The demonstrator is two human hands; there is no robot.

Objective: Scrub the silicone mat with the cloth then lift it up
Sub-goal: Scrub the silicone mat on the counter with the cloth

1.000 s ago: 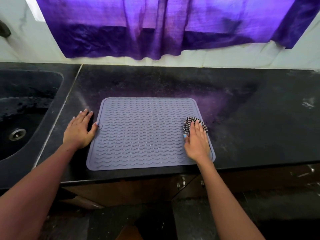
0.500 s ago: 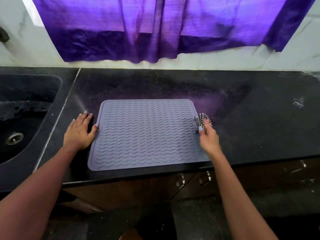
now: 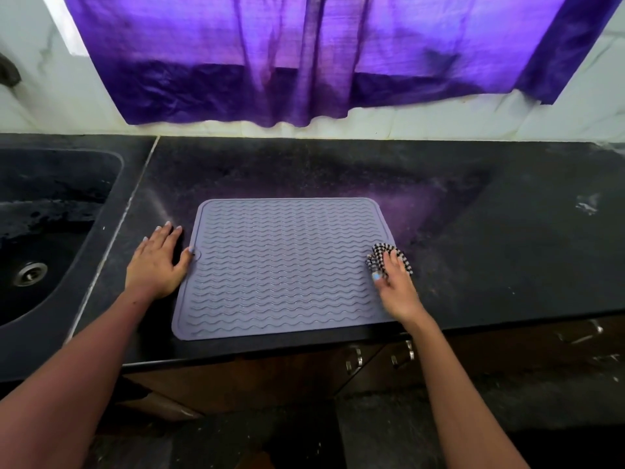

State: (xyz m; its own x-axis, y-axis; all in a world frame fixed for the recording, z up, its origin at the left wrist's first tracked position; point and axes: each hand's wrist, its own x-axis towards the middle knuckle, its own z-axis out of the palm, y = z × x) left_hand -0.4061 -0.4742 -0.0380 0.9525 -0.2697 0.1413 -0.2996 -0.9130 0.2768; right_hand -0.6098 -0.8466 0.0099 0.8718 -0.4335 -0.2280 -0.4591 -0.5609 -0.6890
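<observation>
**Scrub at the mat's right edge, lift yet to come**

Fingers [image 3: 394,262] of our right hand [image 3: 395,289] lie over the bunched checked cloth [image 3: 389,257], pressing it down at the right edge of the silicone mat [image 3: 284,265]; whether they curl round the cloth or only press on it we cannot quite tell from this angle. Our left hand [image 3: 157,262] rests flat on the counter [image 3: 490,248] just left of the mat, fingers straight and close together, the thumb touching the mat's left rim to steady it.

The mat lies flat on the counter, its near edge close to the counter's front edge. We judge the scrubbing step to be in hand, with the cloth at the end of a pass. Next we would either sweep the cloth back across the mat's ridges or, if the scrub is done, let go of the cloth and take the mat by an edge; being floppy, it will likely sag, so two hands would serve better.

Left of the mat, well apart, sits a dark sink [image 3: 50,231]. Behind the mat hangs a purple curtain [image 3: 304,55]. Nothing near the mat blocks a lift.
</observation>
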